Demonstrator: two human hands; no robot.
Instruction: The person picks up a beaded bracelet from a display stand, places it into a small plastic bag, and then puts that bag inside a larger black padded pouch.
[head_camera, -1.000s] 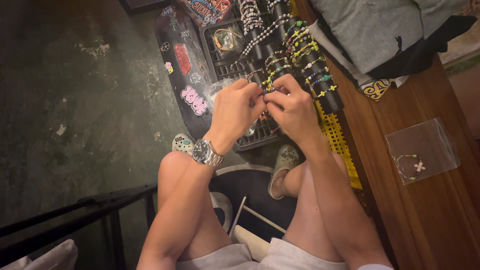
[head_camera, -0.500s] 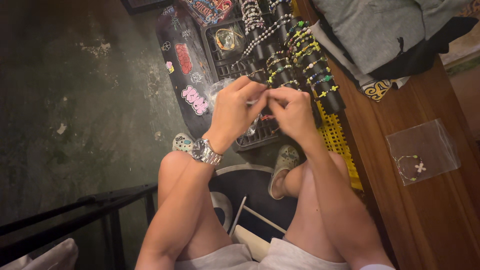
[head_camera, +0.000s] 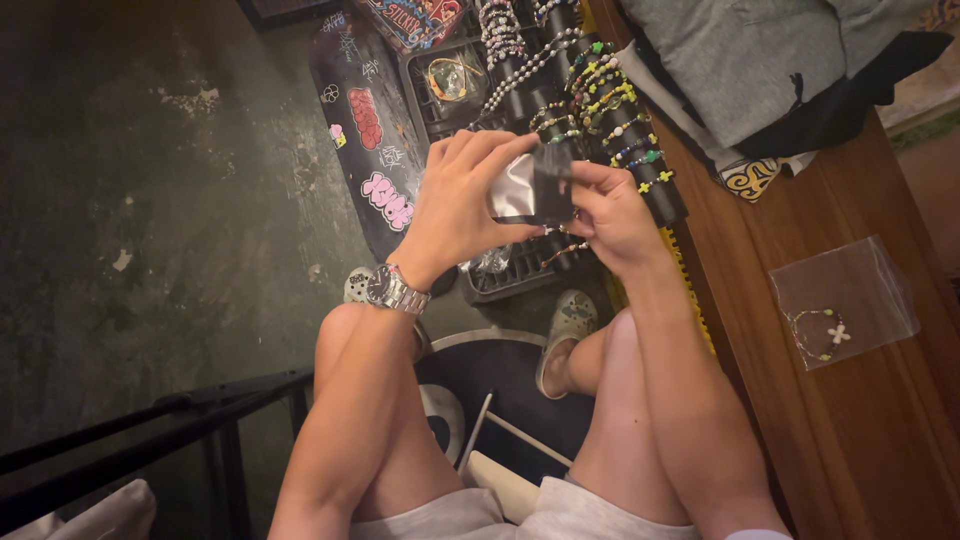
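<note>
My left hand (head_camera: 458, 205) and my right hand (head_camera: 610, 212) hold a small clear plastic bag (head_camera: 532, 188) between them, each gripping one side. The bag is lifted above a black crate (head_camera: 505, 268) on the floor. Just behind the bag stand black cylinders (head_camera: 655, 195) strung with several colourful bead bracelets (head_camera: 610, 105). A thin beaded strand (head_camera: 562, 250) hangs just under my right hand; whether the hand holds it I cannot tell. A steel wristwatch (head_camera: 392, 290) sits on my left wrist.
A wooden table (head_camera: 850, 430) runs along the right with another clear bag holding a bracelet (head_camera: 840, 300) and folded grey clothing (head_camera: 760, 60). A black sticker-covered board (head_camera: 368, 130) lies on the dark floor. My knees and white clogs (head_camera: 570, 320) are below. A black metal frame (head_camera: 150, 430) is at lower left.
My hands were pinched together over the bracelets; now they have risen slightly and spread apart, and the clear plastic bag is pulled open flat between them.
</note>
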